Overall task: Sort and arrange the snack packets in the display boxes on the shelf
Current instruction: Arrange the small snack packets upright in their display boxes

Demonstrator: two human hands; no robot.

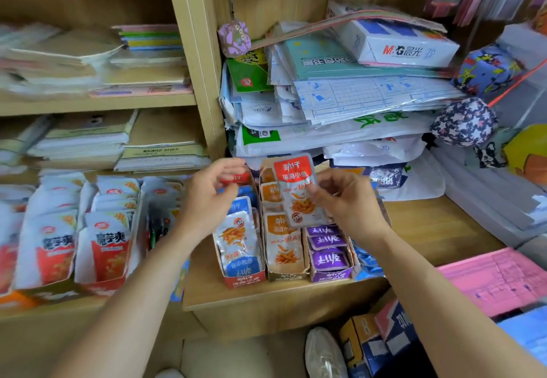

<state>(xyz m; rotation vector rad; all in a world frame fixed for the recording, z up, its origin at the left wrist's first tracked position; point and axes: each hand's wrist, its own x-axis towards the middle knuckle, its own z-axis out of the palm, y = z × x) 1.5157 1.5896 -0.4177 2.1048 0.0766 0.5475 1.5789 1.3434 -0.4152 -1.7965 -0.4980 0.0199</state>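
My right hand holds a silver snack packet with a red top upright above the display boxes. My left hand hovers over the leftmost small box, fingers curled and apart, holding nothing that I can see. That red-fronted box holds blue-labelled packets and red ones at the back. Beside it an orange box holds orange-labelled packets, then a purple box holds purple packets. Blue packets lie to the right of the purple box.
Two larger boxes of red-and-white snack packets stand at the left on the lower shelf. Stacks of paper and plastic sleeves pile up behind the boxes. Pink sheets lie at the right. A white shoe shows on the floor.
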